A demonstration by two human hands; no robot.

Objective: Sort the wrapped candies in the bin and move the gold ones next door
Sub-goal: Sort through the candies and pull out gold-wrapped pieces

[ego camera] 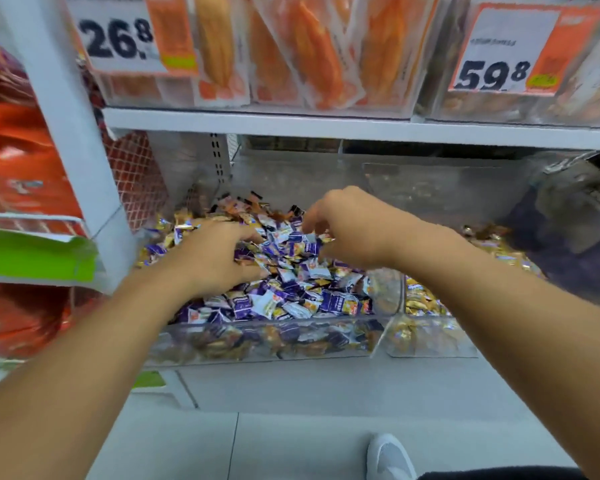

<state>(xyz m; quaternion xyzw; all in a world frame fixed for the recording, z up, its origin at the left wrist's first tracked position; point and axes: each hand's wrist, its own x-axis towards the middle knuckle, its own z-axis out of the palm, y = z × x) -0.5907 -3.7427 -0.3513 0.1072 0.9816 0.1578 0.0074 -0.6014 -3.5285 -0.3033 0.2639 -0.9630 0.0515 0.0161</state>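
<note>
A clear plastic bin (257, 341) on the lower shelf holds a heap of purple-and-white wrapped candies (291, 299), with gold ones (166, 225) mixed in along its left and back. My left hand (218, 258) is dug into the heap, with fingers and thumb curled round a clump of purple candies. My right hand (347, 230) hovers over the back of the heap. Its blurred fingers curl down towards the candies, and I cannot see whether they hold one. To the right, the neighbouring clear bin (426, 337) contains gold candies (419, 303).
A white shelf board (326, 124) hangs low over the bins, carrying boxes of orange packets and price tags. A white upright post (66, 116) stands left of the bin. A dark bin (575, 216) sits far right. My white shoe (388, 459) is on the floor.
</note>
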